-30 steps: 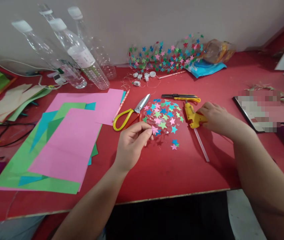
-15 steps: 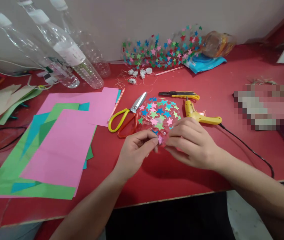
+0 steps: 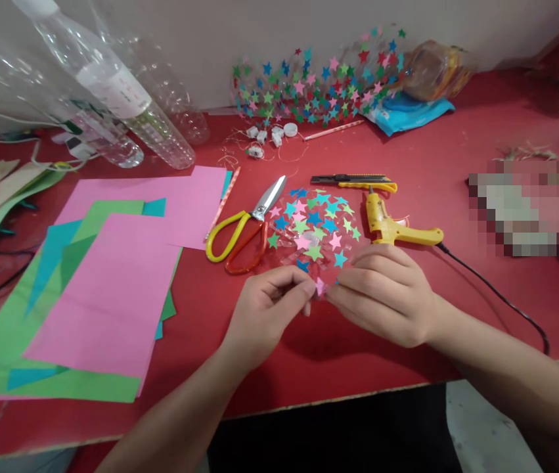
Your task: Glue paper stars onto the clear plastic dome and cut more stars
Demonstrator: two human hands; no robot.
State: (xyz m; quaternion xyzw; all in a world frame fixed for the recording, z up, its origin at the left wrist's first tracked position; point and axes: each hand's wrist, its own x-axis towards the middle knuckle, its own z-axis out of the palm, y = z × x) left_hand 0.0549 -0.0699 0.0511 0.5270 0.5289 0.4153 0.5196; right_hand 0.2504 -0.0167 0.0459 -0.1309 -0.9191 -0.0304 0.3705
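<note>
1. Compared with 1 second ago, the right hand has left the yellow glue gun and has come to the middle, where it now meets the left hand.
2. Both hands pinch the near edge of the clear round plastic piece covered with small paper stars. Thumb and fingertips of each hand are closed on this edge, at a pink star; the other fingers are curled.
3. The star-covered piece is on the red table, just in front of the hands, between the yellow-handled scissors and the glue gun. It is round, so I cannot tell a long axis.
4. The glue gun lies on its side, apart from the right hand, its long body pointing to the right, where the black cable leaves it.
5. The clear plastic bottles at far left lean on the wall; what is inside them I cannot tell.
6. A second star-covered clear bottle lies along the wall.
7. Pink, green and blue paper sheets lie in a pile at the left.
</note>
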